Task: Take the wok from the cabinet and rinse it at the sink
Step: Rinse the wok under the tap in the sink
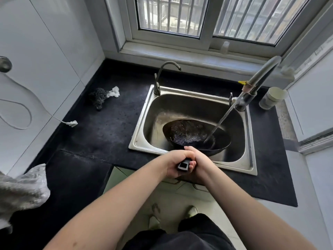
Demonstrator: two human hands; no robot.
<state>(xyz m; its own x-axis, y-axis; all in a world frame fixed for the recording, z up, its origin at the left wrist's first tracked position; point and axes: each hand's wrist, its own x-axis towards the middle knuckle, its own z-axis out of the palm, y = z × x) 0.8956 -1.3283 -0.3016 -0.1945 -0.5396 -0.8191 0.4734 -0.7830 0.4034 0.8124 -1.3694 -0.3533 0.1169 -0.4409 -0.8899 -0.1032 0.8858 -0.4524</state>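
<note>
Over sink point(250, 165), both hands point(177, 164) gripping wok point(196, 134)

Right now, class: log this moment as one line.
stage: rinsing | wok: in sink, under tap stream | left hand, right hand: gripping handle

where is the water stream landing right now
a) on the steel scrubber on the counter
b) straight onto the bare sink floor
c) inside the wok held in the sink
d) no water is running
c: the stream from the large faucet falls into the wok, which both hands, left hand and right hand, hold by its handle over the sink.
</note>
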